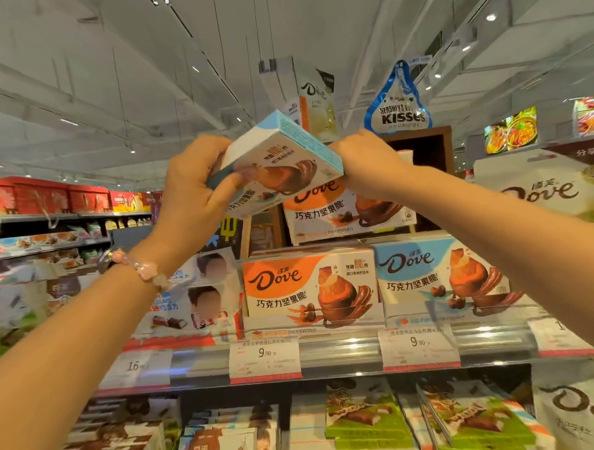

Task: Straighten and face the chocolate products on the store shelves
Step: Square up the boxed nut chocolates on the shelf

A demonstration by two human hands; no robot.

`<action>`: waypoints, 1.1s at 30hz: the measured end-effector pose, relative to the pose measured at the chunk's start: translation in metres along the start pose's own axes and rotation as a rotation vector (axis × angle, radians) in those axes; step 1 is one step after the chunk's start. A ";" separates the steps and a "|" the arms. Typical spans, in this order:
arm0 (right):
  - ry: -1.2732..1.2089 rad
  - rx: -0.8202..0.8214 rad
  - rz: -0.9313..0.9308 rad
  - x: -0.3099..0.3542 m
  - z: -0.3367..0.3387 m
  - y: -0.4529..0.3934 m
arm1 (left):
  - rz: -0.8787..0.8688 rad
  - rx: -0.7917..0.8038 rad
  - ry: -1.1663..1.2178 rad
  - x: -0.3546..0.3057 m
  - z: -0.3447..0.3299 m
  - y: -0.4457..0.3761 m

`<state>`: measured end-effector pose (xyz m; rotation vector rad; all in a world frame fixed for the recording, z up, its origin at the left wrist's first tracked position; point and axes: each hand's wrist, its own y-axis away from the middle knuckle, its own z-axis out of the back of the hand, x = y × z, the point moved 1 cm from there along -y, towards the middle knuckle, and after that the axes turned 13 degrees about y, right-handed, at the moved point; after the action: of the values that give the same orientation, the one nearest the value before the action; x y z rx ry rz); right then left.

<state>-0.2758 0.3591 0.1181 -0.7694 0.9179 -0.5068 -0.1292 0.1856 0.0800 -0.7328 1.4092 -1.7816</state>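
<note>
open air above shelf rows, toward ceiling | top tier blocked by orange Dove box [342, 208] | shelf below packed: orange box [308, 285] touching blue box [442, 280] | price rail [327, 351] fronted edge

Below your hands you have white price tags [264, 360] clipped along the shelf rail [340, 353] — two of them reading 9.90. Well off to the left of your left hand run shelves of red gift boxes [52, 198]. Above and to the right hang lit food pictures [510, 130] — under the white ceiling [115, 63].
</note>
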 end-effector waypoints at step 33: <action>-0.601 0.391 0.201 0.064 -0.052 0.010 | 0.068 -0.006 -0.044 -0.008 0.008 0.015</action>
<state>-0.2863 0.3029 0.0575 -0.4238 0.3130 -0.2397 -0.1156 0.1856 0.0677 -0.7146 1.3942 -1.7002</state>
